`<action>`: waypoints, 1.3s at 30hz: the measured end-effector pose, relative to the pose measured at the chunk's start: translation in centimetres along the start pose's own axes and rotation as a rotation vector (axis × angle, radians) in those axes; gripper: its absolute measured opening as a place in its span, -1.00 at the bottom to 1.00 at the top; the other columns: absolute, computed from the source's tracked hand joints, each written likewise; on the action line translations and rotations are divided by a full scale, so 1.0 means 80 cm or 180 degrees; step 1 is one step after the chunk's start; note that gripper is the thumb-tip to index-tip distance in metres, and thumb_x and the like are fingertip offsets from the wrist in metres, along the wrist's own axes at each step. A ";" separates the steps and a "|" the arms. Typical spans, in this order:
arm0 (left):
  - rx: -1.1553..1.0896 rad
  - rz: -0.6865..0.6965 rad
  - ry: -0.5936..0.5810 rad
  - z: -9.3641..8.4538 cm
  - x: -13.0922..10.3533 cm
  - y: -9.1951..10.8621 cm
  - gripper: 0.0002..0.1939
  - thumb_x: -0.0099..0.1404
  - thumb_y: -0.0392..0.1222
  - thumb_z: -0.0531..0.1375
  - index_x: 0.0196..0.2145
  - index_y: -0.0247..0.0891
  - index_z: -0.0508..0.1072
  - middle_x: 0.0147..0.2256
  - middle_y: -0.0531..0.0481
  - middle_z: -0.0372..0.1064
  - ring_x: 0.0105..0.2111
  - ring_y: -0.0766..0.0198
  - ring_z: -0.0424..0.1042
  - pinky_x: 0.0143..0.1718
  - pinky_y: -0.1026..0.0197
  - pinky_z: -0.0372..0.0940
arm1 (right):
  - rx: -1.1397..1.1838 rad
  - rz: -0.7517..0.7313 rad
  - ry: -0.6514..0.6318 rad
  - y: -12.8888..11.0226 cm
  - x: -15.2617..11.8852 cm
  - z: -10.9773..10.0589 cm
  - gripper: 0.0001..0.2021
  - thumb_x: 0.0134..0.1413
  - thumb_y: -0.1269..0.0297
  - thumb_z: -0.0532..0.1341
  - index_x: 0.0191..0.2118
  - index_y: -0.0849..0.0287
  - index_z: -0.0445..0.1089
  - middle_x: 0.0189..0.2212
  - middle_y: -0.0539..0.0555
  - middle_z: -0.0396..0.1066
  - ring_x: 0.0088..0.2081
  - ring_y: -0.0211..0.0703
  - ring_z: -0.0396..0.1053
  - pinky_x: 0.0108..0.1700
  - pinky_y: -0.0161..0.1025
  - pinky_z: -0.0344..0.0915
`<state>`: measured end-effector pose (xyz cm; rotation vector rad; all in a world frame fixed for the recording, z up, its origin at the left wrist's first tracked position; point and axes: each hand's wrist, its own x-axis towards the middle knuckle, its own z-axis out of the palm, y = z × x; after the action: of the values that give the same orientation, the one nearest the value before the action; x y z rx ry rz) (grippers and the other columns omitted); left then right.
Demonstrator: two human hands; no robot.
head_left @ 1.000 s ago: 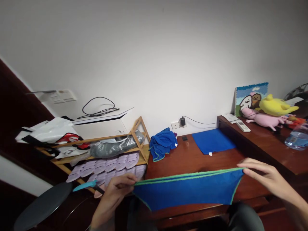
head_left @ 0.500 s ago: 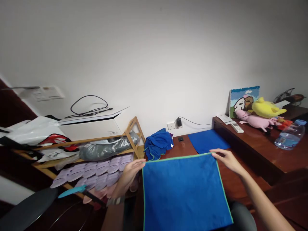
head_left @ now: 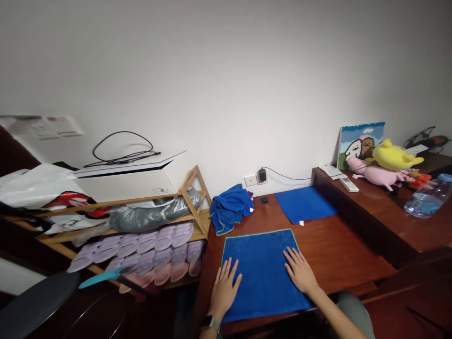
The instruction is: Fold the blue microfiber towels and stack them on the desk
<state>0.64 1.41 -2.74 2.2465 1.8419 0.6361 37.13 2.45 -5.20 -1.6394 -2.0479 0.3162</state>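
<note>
Left grip point(head_left: 225, 288): spread upon cloth point(head_left: 261, 270)
Right grip point(head_left: 300, 272): likewise spread
Cloth: just lowered flat beneath, likely needing no pinching

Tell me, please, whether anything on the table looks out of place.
The crumpled blue heap, back left on the table, looks untidy: it lies bunched, while the spread cloth under the left hand and right hand and the far cloth lie flat.

Left grip point(head_left: 225, 289) and right grip point(head_left: 301, 274) lie palm-down, well apart, fingers spread and pointing forward.
</note>
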 end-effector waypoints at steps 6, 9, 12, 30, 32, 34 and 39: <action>-0.0008 -0.0080 -0.0003 -0.010 0.005 -0.019 -0.47 0.47 0.16 0.09 0.32 0.08 0.39 0.40 -0.07 0.24 0.38 -0.05 0.23 0.38 -0.25 0.14 | -0.0035 0.0093 -0.0186 0.010 0.041 -0.040 -0.44 0.45 -0.07 -0.09 0.32 0.01 0.39 0.36 0.12 0.33 0.37 0.07 0.25 0.41 0.08 0.16; -0.0181 -0.0205 0.0472 -0.020 0.016 -0.041 -0.50 0.48 0.13 0.02 0.23 -0.02 0.49 0.30 -0.11 0.40 0.27 -0.03 0.40 0.30 -0.18 0.28 | -0.0113 0.0342 -0.0027 0.033 0.092 -0.065 -0.41 0.47 0.01 -0.17 0.33 0.11 0.37 0.36 0.18 0.31 0.36 0.01 0.26 0.40 -0.02 0.16; -0.0307 -0.0378 0.0813 -0.021 0.021 -0.064 -0.49 0.46 0.14 0.00 0.12 -0.09 0.57 0.17 -0.14 0.53 0.18 -0.03 0.49 0.25 -0.16 0.36 | -0.0418 0.0763 -0.0186 0.058 0.154 -0.079 -0.39 0.45 0.11 -0.15 0.43 0.29 0.20 0.46 0.25 0.11 0.48 0.01 0.03 0.48 -0.04 -0.05; -0.0205 -0.0361 0.0920 -0.019 0.021 -0.071 -0.54 0.41 0.17 0.07 -0.02 -0.10 0.62 0.03 -0.17 0.60 0.07 -0.11 0.55 0.14 -0.20 0.44 | -0.0413 0.0616 0.0252 0.061 0.192 -0.048 -0.46 0.42 0.20 -0.10 0.36 0.19 0.32 0.40 0.23 0.25 0.42 0.08 0.15 0.45 0.09 0.01; -0.0163 -0.0315 0.0927 -0.021 0.020 -0.067 -0.56 0.42 0.14 0.07 -0.02 -0.10 0.62 0.03 -0.16 0.60 0.06 -0.11 0.56 0.14 -0.19 0.44 | -0.0172 0.0432 0.0539 0.056 0.154 -0.044 -0.45 0.45 0.15 -0.12 0.36 0.17 0.33 0.39 0.21 0.26 0.42 0.09 0.16 0.45 0.12 0.06; -0.0095 -0.0250 0.0886 -0.023 0.019 -0.059 -0.58 0.43 0.09 0.06 -0.01 -0.09 0.62 0.05 -0.17 0.58 0.08 -0.10 0.55 0.15 -0.18 0.44 | 0.0058 0.0230 0.0583 0.049 0.110 -0.032 -0.44 0.46 0.06 -0.11 0.38 0.13 0.30 0.41 0.18 0.24 0.42 0.08 0.16 0.46 0.11 0.08; -0.0020 0.0080 0.0259 -0.016 0.018 -0.032 -0.50 0.47 0.04 0.04 0.28 -0.02 0.44 0.35 -0.08 0.32 0.36 -0.03 0.28 0.37 -0.18 0.20 | 0.0022 0.0200 -0.0117 0.037 0.044 -0.010 -0.34 0.43 -0.08 -0.07 0.47 0.16 0.14 0.48 0.17 0.05 0.49 0.06 0.01 0.49 0.09 0.00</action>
<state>-2.01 3.19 -2.29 2.2754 1.8482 0.7471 39.48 6.46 -5.08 -1.7081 -2.0226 0.3774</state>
